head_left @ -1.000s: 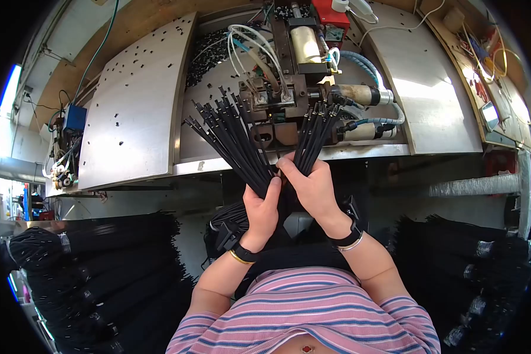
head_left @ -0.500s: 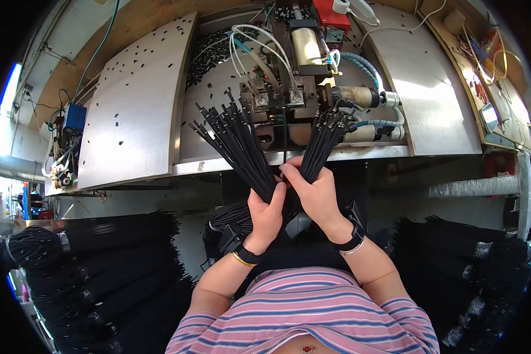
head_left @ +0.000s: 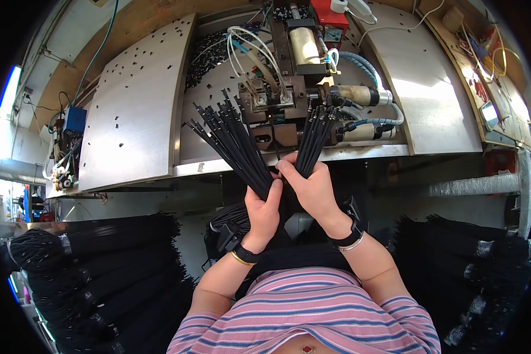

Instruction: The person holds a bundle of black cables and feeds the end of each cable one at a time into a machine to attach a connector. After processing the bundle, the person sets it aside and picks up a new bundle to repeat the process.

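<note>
My left hand (head_left: 261,211) grips a fanned bundle of black cables (head_left: 230,138) whose tips spread up and to the left. My right hand (head_left: 312,190) is closed around a second, tighter bundle of black cables (head_left: 314,134) that points up toward the press machine (head_left: 280,88). The two hands touch at the fingertips just below the machine's front edge. Both wrists carry dark bands.
Steel plates (head_left: 133,100) flank the machine, the left one dotted with small black parts. Hoses and a cylinder (head_left: 363,94) sit at its right. Heaps of bundled black cables lie at lower left (head_left: 94,265) and lower right (head_left: 472,271). A cluttered shelf (head_left: 489,65) stands far right.
Half a second ago a single cable stood upright between the bundles under the machine; now it is gone from there. The hands rose slightly and the right bundle sits closer to the machine.
</note>
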{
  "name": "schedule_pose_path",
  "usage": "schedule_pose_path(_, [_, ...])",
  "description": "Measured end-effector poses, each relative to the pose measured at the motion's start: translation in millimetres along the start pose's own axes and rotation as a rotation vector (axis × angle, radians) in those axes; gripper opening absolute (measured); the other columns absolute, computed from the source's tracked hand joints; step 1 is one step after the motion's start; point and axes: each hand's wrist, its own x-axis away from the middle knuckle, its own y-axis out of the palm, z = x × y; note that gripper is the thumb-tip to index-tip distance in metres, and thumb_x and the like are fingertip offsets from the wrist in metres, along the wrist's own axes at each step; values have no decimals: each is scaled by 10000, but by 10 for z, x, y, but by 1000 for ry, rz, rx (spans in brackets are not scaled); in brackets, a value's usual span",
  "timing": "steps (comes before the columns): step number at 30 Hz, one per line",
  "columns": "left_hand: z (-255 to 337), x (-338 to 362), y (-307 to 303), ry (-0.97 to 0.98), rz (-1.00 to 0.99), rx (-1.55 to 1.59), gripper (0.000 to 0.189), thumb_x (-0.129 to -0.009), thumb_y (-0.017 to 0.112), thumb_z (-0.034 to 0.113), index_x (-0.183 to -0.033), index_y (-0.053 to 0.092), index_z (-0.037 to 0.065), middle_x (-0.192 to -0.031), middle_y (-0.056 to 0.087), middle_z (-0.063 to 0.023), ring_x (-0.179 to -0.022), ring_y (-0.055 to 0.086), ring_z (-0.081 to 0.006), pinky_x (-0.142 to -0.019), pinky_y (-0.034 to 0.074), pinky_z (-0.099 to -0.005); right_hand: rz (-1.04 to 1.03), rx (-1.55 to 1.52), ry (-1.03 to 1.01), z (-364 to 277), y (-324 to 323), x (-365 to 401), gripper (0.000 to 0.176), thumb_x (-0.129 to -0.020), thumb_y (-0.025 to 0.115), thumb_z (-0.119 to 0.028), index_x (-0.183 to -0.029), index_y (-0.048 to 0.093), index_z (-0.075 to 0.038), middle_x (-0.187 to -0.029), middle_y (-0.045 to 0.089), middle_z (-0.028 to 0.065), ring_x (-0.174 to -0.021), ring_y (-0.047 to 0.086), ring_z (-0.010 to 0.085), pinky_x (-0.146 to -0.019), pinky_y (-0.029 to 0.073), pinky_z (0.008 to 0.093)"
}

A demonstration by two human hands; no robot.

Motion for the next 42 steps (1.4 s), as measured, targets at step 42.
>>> schedule_pose_path(42, [-99, -45, 242, 8, 27, -27, 144, -873, 574, 23, -1009, 534, -4, -939, 572, -14, -827, 524, -76, -765, 435, -224, -50, 6, -26, -102, -207, -109, 147, -835, 623, -106, -882, 646, 32, -785, 647, 53, -706, 602, 102, -682, 471, 225])
